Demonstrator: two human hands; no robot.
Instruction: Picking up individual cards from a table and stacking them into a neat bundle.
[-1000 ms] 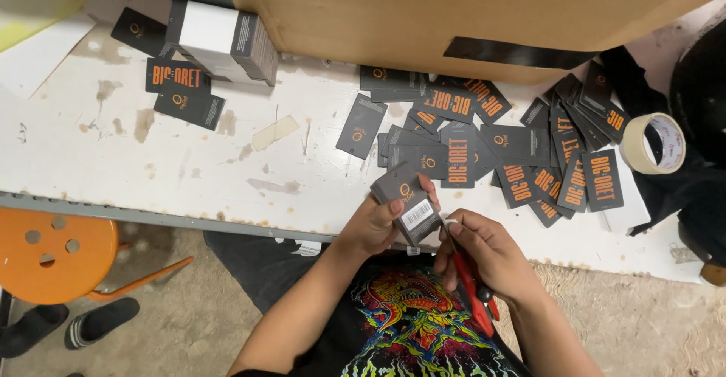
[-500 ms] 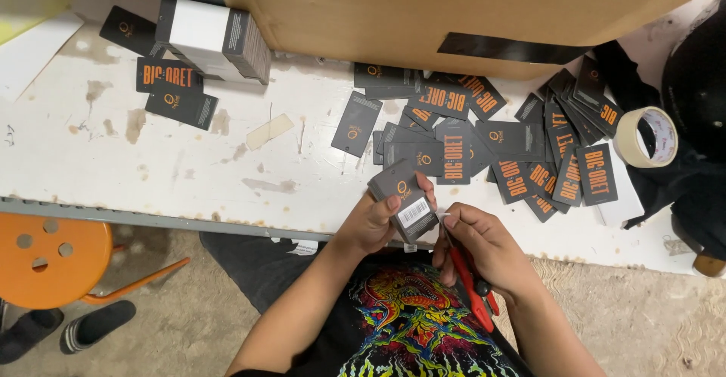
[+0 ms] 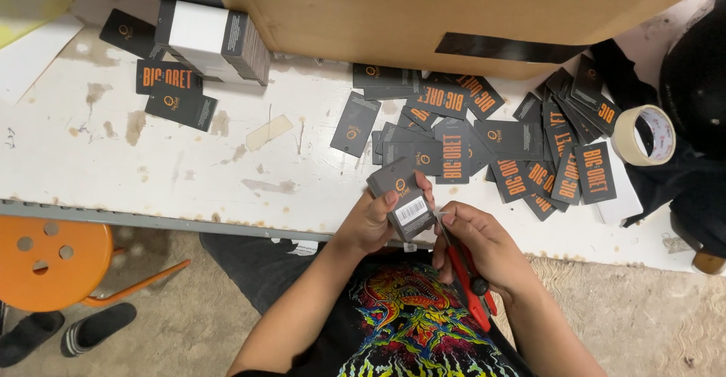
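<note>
**Tags trimmed at the table edge**

A small stack of dark tags [image 3: 401, 199] was pinched between thumb and fingers of the left hand [image 3: 374, 222], just above the lap. Red-handled scissors [image 3: 467, 275] were gripped closed-fisted in the right hand [image 3: 480, 245], tips touching the stack's right edge. Trimming was judged underway; steady blade alignment was called for next. Beyond, loose tags [image 3: 484, 139] lay scattered on the white table [image 3: 151, 173].

A worn white worktable [image 3: 151, 173] carries scattered dark grey card tags with orange print [image 3: 522, 158]. A roll of beige tape [image 3: 643, 135], a large brown cardboard box [image 3: 363, 6] and a black-and-white stack of tags [image 3: 215, 40] also rest on it.
</note>
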